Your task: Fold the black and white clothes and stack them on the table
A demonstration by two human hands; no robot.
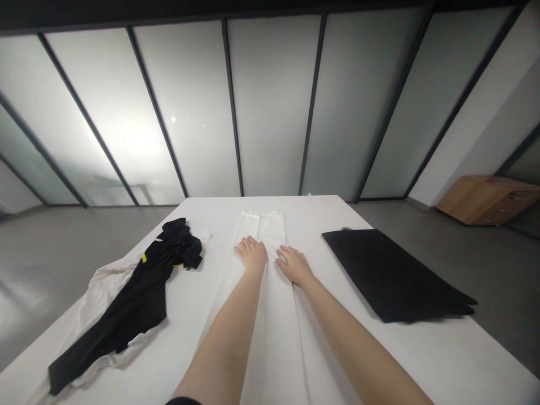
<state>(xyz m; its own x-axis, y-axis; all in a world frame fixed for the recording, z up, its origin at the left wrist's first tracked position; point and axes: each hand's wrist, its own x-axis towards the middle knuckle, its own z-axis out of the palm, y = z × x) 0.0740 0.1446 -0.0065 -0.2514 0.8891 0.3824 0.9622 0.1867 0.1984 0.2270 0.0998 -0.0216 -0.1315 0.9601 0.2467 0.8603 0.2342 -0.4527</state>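
A long white garment, seemingly a pair of trousers (273, 315), lies stretched out flat down the middle of the white table (337, 337), its two narrow ends at the far side. My left hand (253, 252) rests palm down on its left part, fingers spread. On the right part lies my right hand (294, 264), fingers apart and slightly curved, at the garment's right edge. Both hands press on the cloth and grip nothing. My forearms cover part of the garment, and its near end runs out of view.
Along the table's left side lie crumpled black clothes (139, 304) with yellow trim, over white clothes (109, 281). Black flat sheets or folded cloth (392, 275) lie at the right. A wooden cabinet (489, 199) stands beyond on the floor; frosted glass panels (274, 107) rise behind the table.
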